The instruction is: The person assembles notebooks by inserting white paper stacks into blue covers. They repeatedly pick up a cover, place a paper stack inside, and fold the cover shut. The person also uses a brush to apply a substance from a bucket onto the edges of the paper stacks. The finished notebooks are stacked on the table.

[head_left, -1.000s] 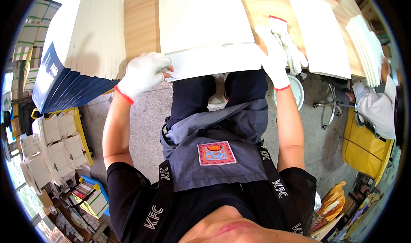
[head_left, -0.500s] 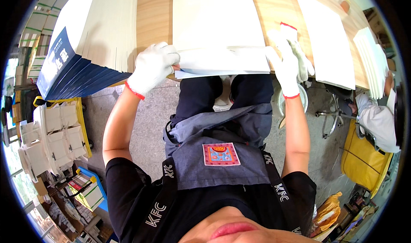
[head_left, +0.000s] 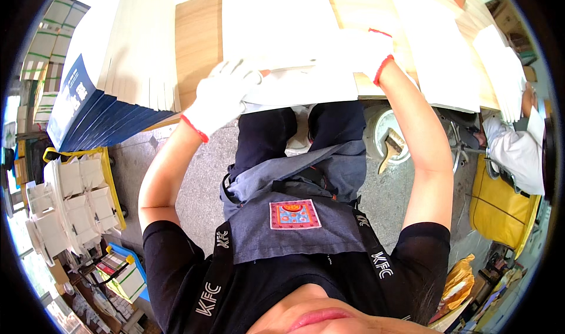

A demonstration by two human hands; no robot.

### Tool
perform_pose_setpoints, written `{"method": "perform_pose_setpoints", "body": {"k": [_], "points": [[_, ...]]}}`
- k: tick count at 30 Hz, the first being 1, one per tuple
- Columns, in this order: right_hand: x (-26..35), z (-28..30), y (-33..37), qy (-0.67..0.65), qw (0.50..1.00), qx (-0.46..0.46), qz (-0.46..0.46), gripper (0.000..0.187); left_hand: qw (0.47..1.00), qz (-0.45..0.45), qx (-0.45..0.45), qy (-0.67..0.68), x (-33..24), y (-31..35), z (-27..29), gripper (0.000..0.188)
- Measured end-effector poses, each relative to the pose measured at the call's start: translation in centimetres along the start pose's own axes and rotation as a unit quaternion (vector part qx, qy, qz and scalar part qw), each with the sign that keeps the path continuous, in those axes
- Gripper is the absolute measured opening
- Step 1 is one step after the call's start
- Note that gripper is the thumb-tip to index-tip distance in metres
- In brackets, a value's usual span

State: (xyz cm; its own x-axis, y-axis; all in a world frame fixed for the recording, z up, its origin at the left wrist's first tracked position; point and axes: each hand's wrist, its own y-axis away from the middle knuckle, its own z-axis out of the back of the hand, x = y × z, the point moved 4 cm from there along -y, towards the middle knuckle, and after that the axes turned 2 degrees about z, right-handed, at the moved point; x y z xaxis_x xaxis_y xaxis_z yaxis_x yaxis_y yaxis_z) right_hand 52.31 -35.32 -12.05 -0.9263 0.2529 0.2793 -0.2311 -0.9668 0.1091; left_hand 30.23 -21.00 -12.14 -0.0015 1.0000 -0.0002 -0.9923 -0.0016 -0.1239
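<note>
Wooden table (head_left: 197,45) holds a blue-covered booklet stack (head_left: 100,107) at left, white sheet (head_left: 294,87) overhangs its near edge, looks mid-fold, crease unfinished; gloved left hand (head_left: 220,98) pinches that edge, right hand (head_left: 368,51) presses flat on top.

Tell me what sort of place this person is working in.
Probably a print-finishing or bookbinding workshop. Gloved hands, left hand and right hand, work a white paper sheet on a wooden table. A fanned stack of blue-covered booklets sits beside them, with bundled white paper stacks on the floor.
</note>
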Motion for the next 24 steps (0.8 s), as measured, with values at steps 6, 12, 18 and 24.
{"method": "perform_pose_setpoints", "body": {"k": [6,12,18,24], "points": [[-4.9,-1.8,-1.4,-0.349,0.927,0.055,-0.129,0.035,0.982,0.129,0.080,0.107,2.1,-2.5,-0.8,0.027],[-3.6,-1.4,-2.2,-0.168,0.983,-0.028,-0.070,0.066,0.951,0.233,0.035,0.198,7.0,-4.9,-2.9,0.035],[-3.8,-3.0,-2.6,-0.110,0.983,-0.062,-0.135,0.071,0.905,0.308,0.165,0.244,7.0,-6.0,-1.9,0.047],[-4.3,-4.5,-2.1,-0.109,0.980,-0.141,-0.084,0.072,0.915,0.304,0.145,0.223,7.5,-5.7,-2.9,0.038]]}}
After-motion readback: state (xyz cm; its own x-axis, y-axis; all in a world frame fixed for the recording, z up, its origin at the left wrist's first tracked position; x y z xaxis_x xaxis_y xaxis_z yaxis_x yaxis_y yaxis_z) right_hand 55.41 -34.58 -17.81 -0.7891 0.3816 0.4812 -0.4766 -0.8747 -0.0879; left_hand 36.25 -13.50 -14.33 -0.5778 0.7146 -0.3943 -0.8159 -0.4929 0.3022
